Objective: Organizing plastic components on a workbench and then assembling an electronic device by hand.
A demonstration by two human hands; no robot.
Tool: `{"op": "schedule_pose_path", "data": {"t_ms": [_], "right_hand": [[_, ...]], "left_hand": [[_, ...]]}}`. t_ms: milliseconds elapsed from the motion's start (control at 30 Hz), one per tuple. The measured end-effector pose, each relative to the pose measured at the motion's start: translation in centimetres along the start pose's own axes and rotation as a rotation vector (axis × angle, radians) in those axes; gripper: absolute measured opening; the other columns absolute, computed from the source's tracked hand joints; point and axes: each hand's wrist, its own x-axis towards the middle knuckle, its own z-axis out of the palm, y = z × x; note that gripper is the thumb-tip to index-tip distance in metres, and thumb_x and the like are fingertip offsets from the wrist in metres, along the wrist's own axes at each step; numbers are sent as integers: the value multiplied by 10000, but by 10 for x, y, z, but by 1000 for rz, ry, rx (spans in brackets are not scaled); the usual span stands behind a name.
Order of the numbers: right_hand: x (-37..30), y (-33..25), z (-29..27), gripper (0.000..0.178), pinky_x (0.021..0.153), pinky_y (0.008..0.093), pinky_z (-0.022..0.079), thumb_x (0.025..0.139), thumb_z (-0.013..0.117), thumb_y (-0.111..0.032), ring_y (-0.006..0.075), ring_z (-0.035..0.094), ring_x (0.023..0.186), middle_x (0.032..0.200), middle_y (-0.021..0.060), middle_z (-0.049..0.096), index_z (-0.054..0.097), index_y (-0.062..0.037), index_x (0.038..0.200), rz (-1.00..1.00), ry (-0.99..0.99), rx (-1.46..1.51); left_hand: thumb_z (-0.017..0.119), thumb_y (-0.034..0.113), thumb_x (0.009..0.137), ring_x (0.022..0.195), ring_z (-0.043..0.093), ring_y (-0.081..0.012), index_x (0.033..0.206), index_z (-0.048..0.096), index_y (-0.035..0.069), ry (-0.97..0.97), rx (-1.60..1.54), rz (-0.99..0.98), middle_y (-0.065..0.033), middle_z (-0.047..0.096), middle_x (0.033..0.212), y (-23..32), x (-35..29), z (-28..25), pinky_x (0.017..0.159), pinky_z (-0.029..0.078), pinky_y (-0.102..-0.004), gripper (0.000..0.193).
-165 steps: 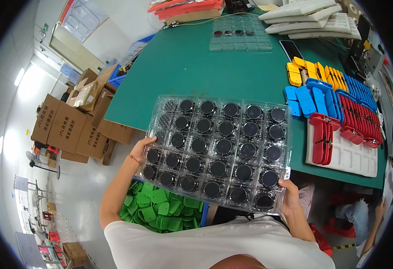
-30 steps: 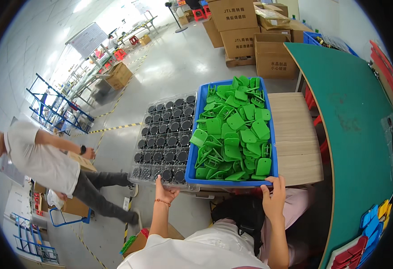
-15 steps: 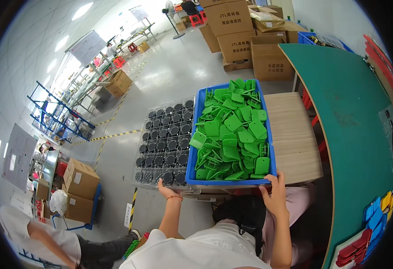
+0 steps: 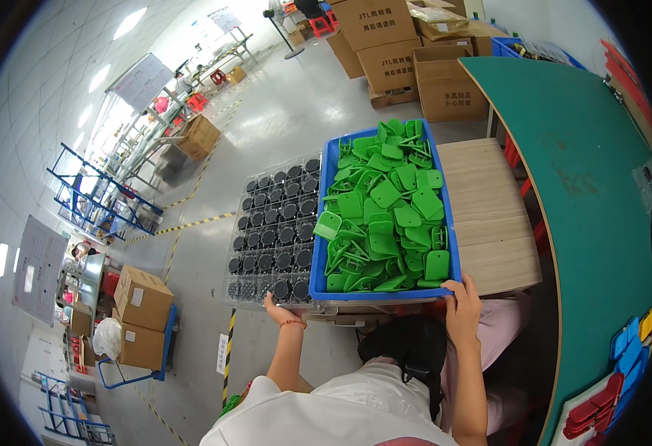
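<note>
A blue plastic bin (image 4: 454, 245) full of loose green plastic pieces (image 4: 385, 195), flat with rounded corners and short prongs, sits in front of me. My right hand (image 4: 463, 306) is closed on the bin's near right corner, fingers over the rim. Left of the bin lies a clear plastic tray (image 4: 241, 255) with rows of round black parts (image 4: 268, 236) in its pockets. Its near edge is in my left hand (image 4: 284, 311), the fingertips curled up over it and the rest partly hidden beneath. The tray's right side meets the bin.
A wood-grain board (image 4: 489, 215) shows right of the bin. A green-topped table (image 4: 564, 178) curves along my right, with red, blue and yellow pieces (image 4: 627, 357) near its front. Cardboard boxes (image 4: 456, 93) stand ahead; a cart with boxes (image 4: 143, 320) stands left.
The person in a white shirt at the lower left has gone out of view. My view has shifted slightly; both hands keep their holds on the tray and bin.
</note>
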Motion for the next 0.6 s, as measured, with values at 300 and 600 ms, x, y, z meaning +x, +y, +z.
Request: {"op": "schedule_pose_path", "data": {"t_ms": [300,600], "right_hand": [[-2,-10,4,223,769,388,415,679,553,64,385,480,967,1114,219,454,486,-32,868,116,-8,58],[-3,-6,9,211,838,370,377,694,525,64,393,458,1014,1168,250,417,483,-19,884,163,-17,109]], "left_hand": [[502,444,706,861,567,-229,976,547,126,13,48,-9,-49,577,982,1,-4,2,696,484,-382,420],[492,431,728,918,537,-257,1014,529,76,15,20,-13,-83,554,1025,1,-9,5,771,461,-407,457]]}}
